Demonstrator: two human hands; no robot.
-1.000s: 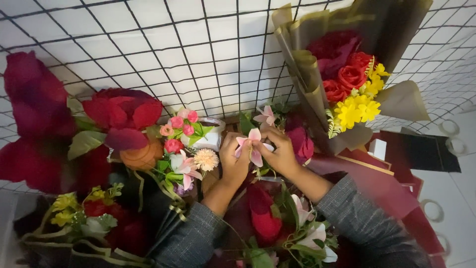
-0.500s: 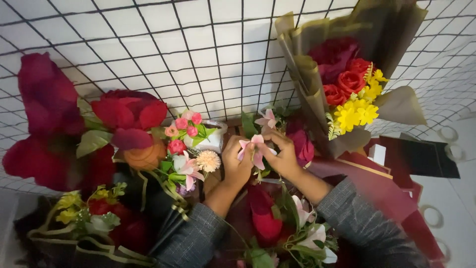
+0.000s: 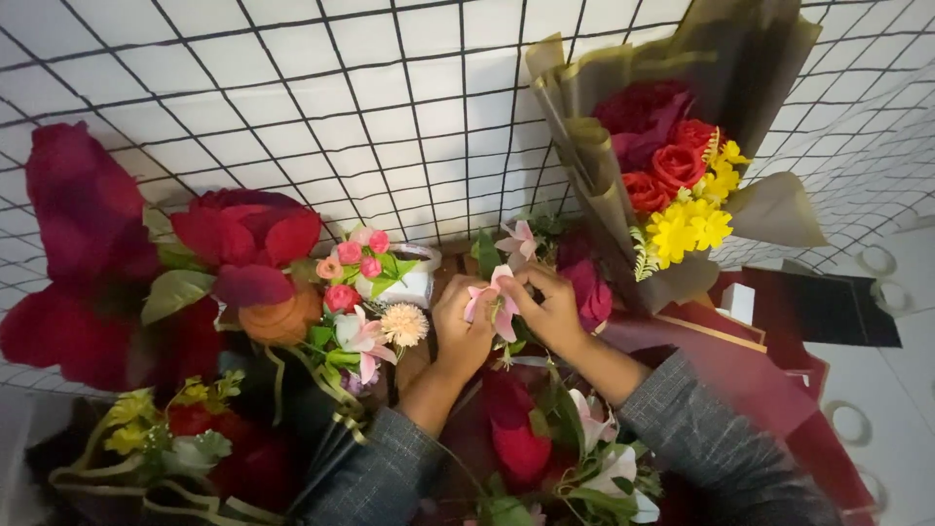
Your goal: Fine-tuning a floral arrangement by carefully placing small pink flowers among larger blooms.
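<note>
Both hands meet on the pink lily (image 3: 499, 304): left hand (image 3: 463, 326) just left of it, right hand (image 3: 553, 310) just right, each grip seemingly pinching petals; its stem runs down between them.

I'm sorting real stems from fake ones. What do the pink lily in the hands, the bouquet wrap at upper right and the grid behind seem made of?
Pink lily, pinched by left hand and right hand: probably fabric, matte, stiff even petals; can't be sure.
Bouquet wrap: olive translucent sheet, film or waxed paper, crisp folds with soft sheen.
Grid: thin dark wire, likely coated metal.
</note>
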